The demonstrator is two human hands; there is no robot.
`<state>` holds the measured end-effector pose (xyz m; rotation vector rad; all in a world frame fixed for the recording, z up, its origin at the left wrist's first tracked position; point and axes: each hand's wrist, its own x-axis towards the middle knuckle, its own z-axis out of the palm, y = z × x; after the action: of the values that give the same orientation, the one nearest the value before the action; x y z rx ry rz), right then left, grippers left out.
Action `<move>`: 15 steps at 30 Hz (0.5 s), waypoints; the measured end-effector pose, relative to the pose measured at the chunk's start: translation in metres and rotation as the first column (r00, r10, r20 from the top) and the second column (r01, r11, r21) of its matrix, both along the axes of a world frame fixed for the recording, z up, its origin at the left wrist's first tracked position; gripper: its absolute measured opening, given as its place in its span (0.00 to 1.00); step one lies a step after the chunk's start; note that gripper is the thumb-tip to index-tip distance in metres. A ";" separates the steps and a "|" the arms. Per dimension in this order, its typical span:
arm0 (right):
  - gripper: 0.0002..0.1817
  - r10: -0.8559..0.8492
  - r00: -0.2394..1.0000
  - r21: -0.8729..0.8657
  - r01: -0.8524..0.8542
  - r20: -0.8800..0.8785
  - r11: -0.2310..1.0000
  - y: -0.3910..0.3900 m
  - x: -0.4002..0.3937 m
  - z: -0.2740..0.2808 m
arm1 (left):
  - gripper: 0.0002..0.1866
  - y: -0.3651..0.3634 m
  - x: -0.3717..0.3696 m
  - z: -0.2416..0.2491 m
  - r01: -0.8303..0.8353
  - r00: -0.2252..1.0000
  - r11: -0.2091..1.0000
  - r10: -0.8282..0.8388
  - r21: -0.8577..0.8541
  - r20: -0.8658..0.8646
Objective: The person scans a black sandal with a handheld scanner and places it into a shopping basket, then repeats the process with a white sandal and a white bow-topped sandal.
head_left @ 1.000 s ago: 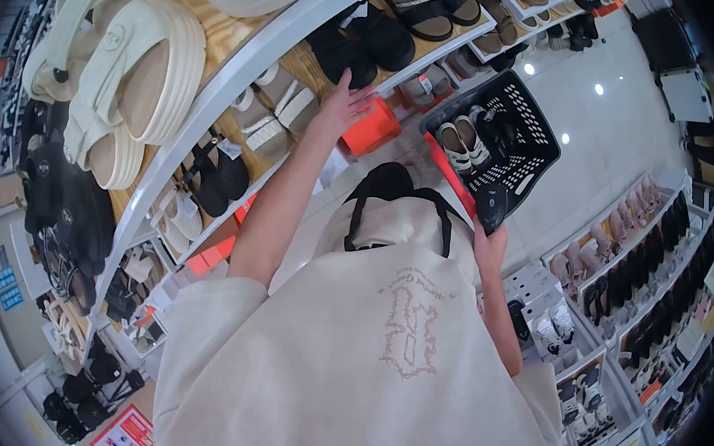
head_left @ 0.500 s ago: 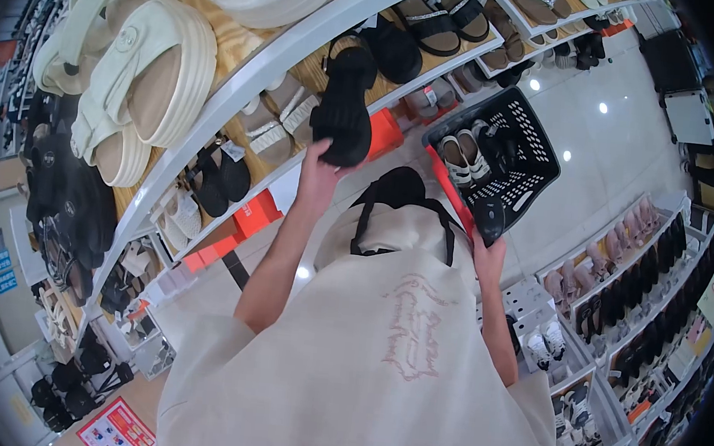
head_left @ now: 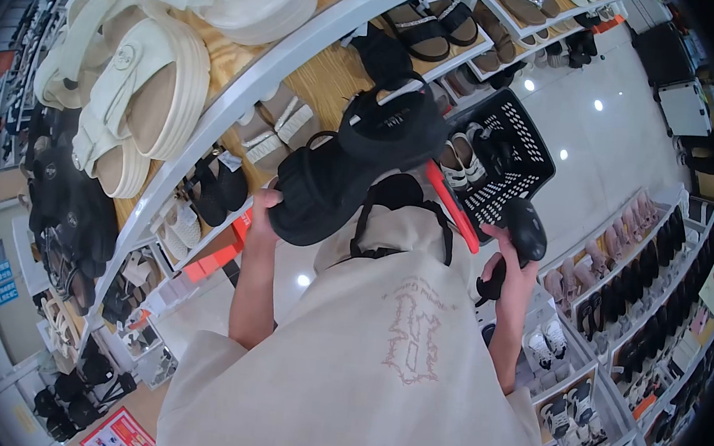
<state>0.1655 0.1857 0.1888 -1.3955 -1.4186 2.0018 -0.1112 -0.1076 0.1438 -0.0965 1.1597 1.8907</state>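
A black strappy sandal (head_left: 327, 173) is in my left hand (head_left: 264, 214), gripped at its toe end. Its heel strap end points away from me, and pale lettering shows on the insole. My right hand (head_left: 515, 264) is wrapped around the handle of a black barcode scanner (head_left: 525, 228), whose rounded head sticks up above my fingers. Just beyond that hand is a black shopping basket (head_left: 529, 145) with a red handle (head_left: 454, 211). Inside it are white-and-tan shoes (head_left: 458, 160) and dark shoes (head_left: 495, 150). The sandal's heel end overlaps the basket's near left side in view.
A curved white-edged shelf (head_left: 241, 83) runs along my left, carrying cream sandals (head_left: 151, 87) and other footwear. On the lower right stands a rack (head_left: 618, 274) with rows of pink and black shoes. Shiny tiled floor (head_left: 592, 147) lies beyond the basket.
The black sandal has come off the shelf side toward me and turned, showing its insole instead of its sole. My right hand has lifted the scanner away from the basket's handle.
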 end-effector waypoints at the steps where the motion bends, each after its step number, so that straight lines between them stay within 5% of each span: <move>1: 0.18 0.016 0.998 0.037 -0.014 -0.061 0.999 0.000 -0.001 0.013 | 0.49 0.005 0.001 0.003 0.047 0.998 0.998 -0.046 0.043 -0.030; 3: 0.20 0.021 0.993 0.084 -0.011 -0.119 0.996 -0.008 -0.011 0.021 | 0.47 0.020 0.009 0.011 0.090 0.995 0.995 -0.089 0.038 -0.037; 5: 0.25 -0.115 0.944 0.286 0.207 -0.309 0.936 -0.009 -0.028 0.018 | 0.45 0.038 0.013 0.013 0.139 0.989 0.989 -0.137 0.051 -0.049; 7: 0.26 -0.094 0.941 0.240 0.178 -0.325 0.954 0.003 -0.028 0.019 | 0.46 0.047 0.018 0.012 0.269 0.939 0.940 -0.305 0.211 0.158; 10: 0.26 -0.037 0.773 0.092 0.123 -0.633 0.988 0.007 -0.037 0.013 | 0.46 0.050 0.015 0.001 0.384 0.900 0.889 -0.420 0.250 0.112; 15: 0.28 -0.060 0.809 0.161 0.188 -0.584 0.969 -0.005 -0.032 0.000 | 0.41 0.070 0.022 0.026 0.318 0.897 0.905 -0.383 0.282 0.218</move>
<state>0.1331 0.1803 0.1893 -0.6736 -1.1734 1.8896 -0.0895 -0.0377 0.1702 -0.0061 0.7019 1.6166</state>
